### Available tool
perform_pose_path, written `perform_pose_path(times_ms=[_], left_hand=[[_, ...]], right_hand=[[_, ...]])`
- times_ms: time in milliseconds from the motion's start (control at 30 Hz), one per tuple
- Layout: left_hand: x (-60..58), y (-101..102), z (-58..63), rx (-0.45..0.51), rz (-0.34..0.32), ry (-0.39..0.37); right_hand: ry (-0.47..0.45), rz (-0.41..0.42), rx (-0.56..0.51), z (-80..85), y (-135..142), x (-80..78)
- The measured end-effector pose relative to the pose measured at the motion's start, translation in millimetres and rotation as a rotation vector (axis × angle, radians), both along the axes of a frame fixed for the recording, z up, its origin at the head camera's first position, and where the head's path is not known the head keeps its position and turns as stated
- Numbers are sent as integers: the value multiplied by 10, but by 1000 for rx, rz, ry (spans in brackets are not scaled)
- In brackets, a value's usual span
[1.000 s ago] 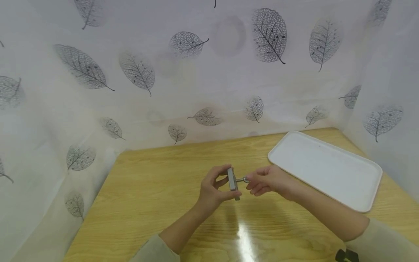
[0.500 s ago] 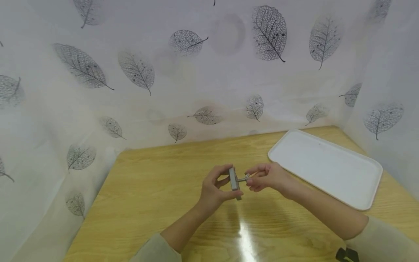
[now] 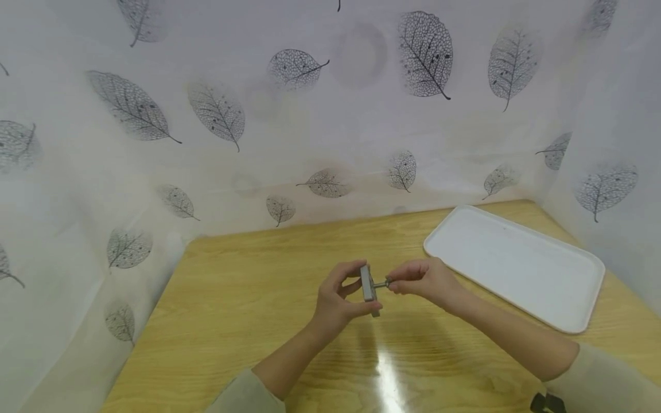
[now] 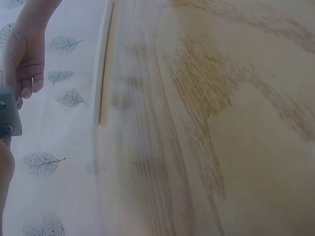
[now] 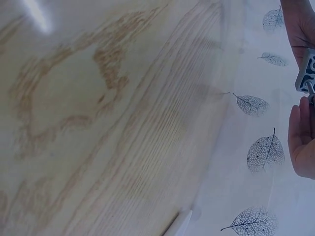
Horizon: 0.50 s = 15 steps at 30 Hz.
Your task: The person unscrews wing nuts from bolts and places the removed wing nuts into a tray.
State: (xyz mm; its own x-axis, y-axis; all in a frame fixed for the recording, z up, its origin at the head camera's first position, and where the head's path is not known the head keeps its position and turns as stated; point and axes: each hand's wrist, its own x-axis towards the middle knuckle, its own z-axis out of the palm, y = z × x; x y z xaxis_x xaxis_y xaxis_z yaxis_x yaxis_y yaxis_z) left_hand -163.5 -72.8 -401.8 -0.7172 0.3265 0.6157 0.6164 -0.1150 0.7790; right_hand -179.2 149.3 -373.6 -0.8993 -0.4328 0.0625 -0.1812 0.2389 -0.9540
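Over the middle of the table, my left hand (image 3: 333,298) grips a flat grey metal block (image 3: 367,284) by its edges, thumb below and fingers above. From the block's right face a thin metal screw (image 3: 380,284) sticks out sideways. My right hand (image 3: 428,282) pinches the outer end of that screw between thumb and fingers, which hide most of its head. In the left wrist view the block (image 4: 9,113) shows two round metal spots at the frame's edge. The right wrist view catches the recessed face of the block (image 5: 307,73), with the right fingers (image 5: 297,130) just below it.
A white rectangular tray (image 3: 516,264) lies at the table's back right, beyond the right forearm. The wood-grain table (image 3: 232,310) meets a pale leaf-patterned backdrop (image 3: 335,126) at the back and sides. A small dark object (image 3: 547,402) is by the right sleeve.
The right fingers have shifted around the screw's head, from loosely spread to closer together in a pinch. The left hand and the block have stayed nearly in place.
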Motion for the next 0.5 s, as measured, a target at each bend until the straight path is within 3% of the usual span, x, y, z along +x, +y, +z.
perform_pose_path(times_ms=[133,200,267,433,500], left_hand=[[-4,-5,-1,3,0,16],[-8,-4,-2,3,-1,27],[-12,-5,-3,4,-2,34],[-27,-14,-4,5,-1,41],[-28,-23,-1,3,0,41]], right_hand=[[76,-19,44,-6,-8,29],[168,-27,69,-19,-15,43],[331,-21,80,-46,-23,38],[862,23,29,-145,-45,-36],[974,44,1,-176,-50,-67]])
